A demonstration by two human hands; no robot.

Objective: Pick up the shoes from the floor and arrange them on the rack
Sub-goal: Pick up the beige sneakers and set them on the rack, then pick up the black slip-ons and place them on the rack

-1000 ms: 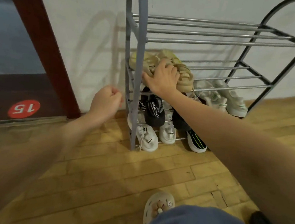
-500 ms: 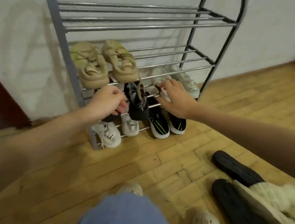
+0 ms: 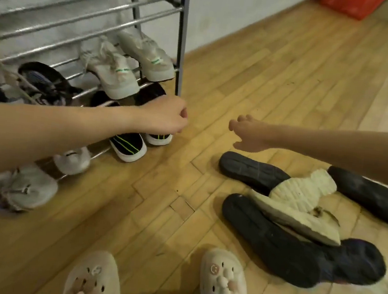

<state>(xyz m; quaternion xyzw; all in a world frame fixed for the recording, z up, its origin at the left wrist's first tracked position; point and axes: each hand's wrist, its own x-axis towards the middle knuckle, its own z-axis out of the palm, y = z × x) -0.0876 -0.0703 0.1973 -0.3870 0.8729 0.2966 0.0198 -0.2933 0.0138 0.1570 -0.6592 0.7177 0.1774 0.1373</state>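
The metal shoe rack [image 3: 182,36] stands at the left against the wall. It holds pale sneakers [image 3: 121,75] on a middle shelf and black shoes with green stripes [image 3: 128,148] at the bottom. On the floor at the right lies a pile: black shoes sole-up [image 3: 253,171] [image 3: 271,242] [image 3: 371,196] and a cream fluffy boot [image 3: 302,202] on its side across them. My left hand [image 3: 167,117] hovers in front of the rack's right post, fingers curled, holding nothing. My right hand [image 3: 247,136] hangs just above the nearest black shoe with fingers relaxed and empty.
Wooden parquet floor [image 3: 156,215] lies between rack and pile. My feet in cream clogs [image 3: 93,278] [image 3: 221,278] are at the bottom edge. A red object [image 3: 344,4] sits by the wall at the top right. White shoes [image 3: 26,188] poke out of the rack's bottom left.
The view has swung right toward the floor pile. My right hand has left the shoes on the rack and moved right above the black shoes. My left hand has shifted to the rack's right end.
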